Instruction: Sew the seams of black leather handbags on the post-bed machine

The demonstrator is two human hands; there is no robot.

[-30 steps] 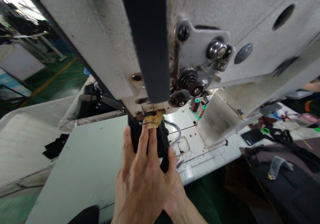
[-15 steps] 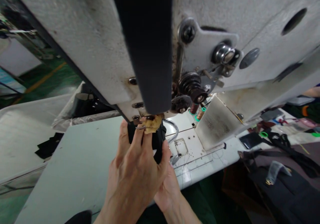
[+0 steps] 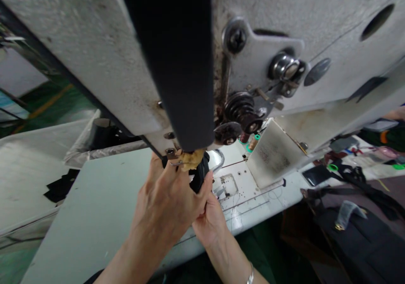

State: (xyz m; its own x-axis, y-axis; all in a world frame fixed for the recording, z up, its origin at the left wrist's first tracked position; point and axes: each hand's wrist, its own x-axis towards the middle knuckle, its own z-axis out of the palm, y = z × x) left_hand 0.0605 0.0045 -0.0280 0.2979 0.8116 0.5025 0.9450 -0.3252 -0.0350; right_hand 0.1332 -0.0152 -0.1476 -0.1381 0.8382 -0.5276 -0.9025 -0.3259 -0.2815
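Note:
Under the head of a sewing machine (image 3: 177, 123), both hands grip a black piece of material (image 3: 199, 179), which is mostly covered by fingers and machine. My left hand (image 3: 166, 195) lies over it from the left, its fingertips hidden beneath the head and its thumb pressed along the near side. Lower and to the right, my right hand (image 3: 210, 218) is closed at the near edge of the piece, fingers partly behind the left thumb. A yellowish, crumpled pad (image 3: 191, 160) sits near the needle area, just above the left fingers.
The white machine bed (image 3: 243, 178) and pale green table (image 3: 91, 204) surround the hands. Thread spools (image 3: 253, 142) stand behind. At right lie a phone (image 3: 316, 175) and a dark bag (image 3: 357, 233); black scraps (image 3: 61, 185) lie at left.
The black piece has turned and less of it shows. My left hand has curled further over it, and my right wrist has moved out to the right, showing a bracelet. The view has shifted slightly.

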